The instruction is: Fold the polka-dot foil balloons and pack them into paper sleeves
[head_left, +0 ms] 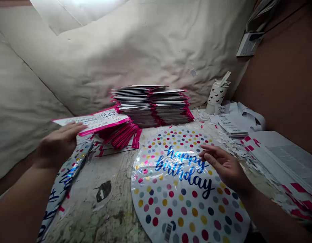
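My left hand (61, 143) grips the near edge of a white printed card with pink borders (102, 120). The card lies tilted over a fanned pile of pink-edged cards (122, 135). Flat in front of me is a round foil balloon (176, 202), white with coloured dots, "happy birthday" in blue and a barcode sticker near its lower edge. Over the balloon's right side is my right hand (225, 165), fingers stretched and holding nothing; whether its fingertips touch the foil I cannot tell. Beneath my left forearm lies a stack of similar dotted foil (72, 168), partly hidden.
Two tall stacks of pink-edged cards (135, 104) stand against the covered wall. At right are a heart-patterned cup (218, 94), barcode label strips (231, 123), paper scraps and a pile of white and pink packets (279, 162). A power socket (249, 44) hangs above.
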`<action>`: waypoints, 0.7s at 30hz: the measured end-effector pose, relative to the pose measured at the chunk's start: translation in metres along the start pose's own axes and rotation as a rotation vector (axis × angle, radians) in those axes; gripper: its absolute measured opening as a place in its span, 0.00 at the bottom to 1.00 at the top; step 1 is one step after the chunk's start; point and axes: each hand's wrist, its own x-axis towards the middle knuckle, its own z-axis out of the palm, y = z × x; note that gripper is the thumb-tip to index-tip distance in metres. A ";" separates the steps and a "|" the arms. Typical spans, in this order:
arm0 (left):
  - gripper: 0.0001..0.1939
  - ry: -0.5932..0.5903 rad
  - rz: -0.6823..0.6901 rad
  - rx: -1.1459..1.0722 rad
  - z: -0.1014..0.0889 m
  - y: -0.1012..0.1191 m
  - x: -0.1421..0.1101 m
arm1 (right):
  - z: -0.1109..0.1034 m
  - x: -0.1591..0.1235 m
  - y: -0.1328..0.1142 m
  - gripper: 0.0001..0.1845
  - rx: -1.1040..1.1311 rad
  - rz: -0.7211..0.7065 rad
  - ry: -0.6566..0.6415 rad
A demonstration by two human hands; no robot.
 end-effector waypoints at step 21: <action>0.29 -0.090 -0.082 0.013 0.053 0.094 0.018 | 0.019 -0.023 0.023 0.13 -0.227 0.125 -0.146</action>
